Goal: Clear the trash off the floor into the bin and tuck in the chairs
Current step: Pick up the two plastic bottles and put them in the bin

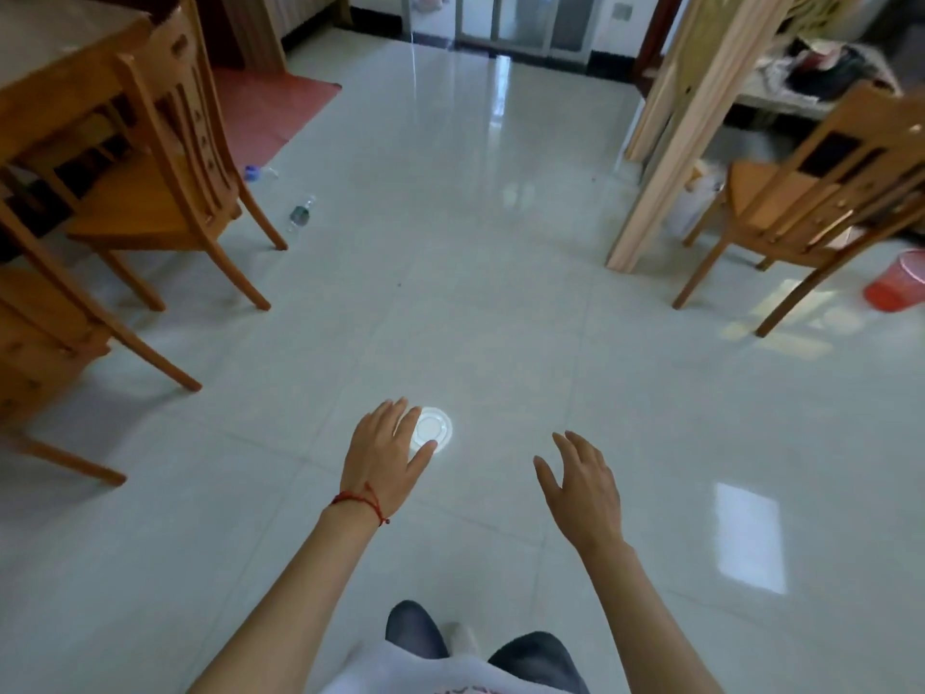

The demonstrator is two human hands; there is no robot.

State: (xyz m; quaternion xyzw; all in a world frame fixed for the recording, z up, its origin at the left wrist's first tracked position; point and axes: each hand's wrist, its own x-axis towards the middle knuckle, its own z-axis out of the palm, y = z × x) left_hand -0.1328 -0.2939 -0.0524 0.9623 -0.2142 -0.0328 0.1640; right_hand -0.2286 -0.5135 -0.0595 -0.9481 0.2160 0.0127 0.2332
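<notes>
Two wooden chairs (165, 192) stand pulled out from the table (60, 67) on the left, and a nearer chair (45, 338) is cut off by the edge. Just beyond them a clear plastic bottle (301, 214) lies on the pale tiled floor (500, 318), with a second bottle (258, 172) near the red mat (270, 112); it is too blurred to read well. Down in the middle, the left hand (383, 460), a red string at its wrist, reaches over a white round lid (433, 429) on the floor, fingers spread and thumb touching its rim without closing round it. The right hand (583, 485) hovers apart from it, fingers loose and holding nothing. Further right another chair (801, 202) stands away from any table, and behind its legs sits a red bin (898, 288), partly cut off, its inside not visible.
</notes>
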